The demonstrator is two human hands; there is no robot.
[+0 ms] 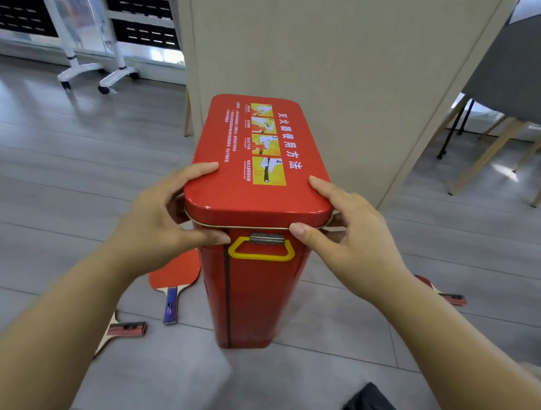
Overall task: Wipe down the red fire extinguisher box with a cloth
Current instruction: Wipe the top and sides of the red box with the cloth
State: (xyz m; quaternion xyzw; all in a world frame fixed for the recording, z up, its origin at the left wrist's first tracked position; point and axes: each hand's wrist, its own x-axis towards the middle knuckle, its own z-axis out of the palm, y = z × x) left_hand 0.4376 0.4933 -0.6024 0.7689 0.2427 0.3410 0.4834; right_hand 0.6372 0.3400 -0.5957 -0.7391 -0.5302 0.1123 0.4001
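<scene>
Head view: grey plank floor [78, 168], beige partition panel [335, 64] at upper centre, white wheeled stand [105, 72] upper left, chair legs [488, 154] at right. The red fire extinguisher box [258, 229] stands upright on the floor at frame centre, against the panel, lid on, instruction sticker [267, 143] on top, yellow handle [261, 251] on the near face. I see my left hand [159, 221] gripping the lid's left near corner, fingers curled over the top edge, thumb pressed under the rim. My right hand [347, 232] clasps the right near corner the same way, thumb at the rim. Table tennis paddles [173, 278] lie on the floor lower left, another handle at right. Dark thing at bottom edge [371, 400], maybe a cloth, can't tell.
</scene>
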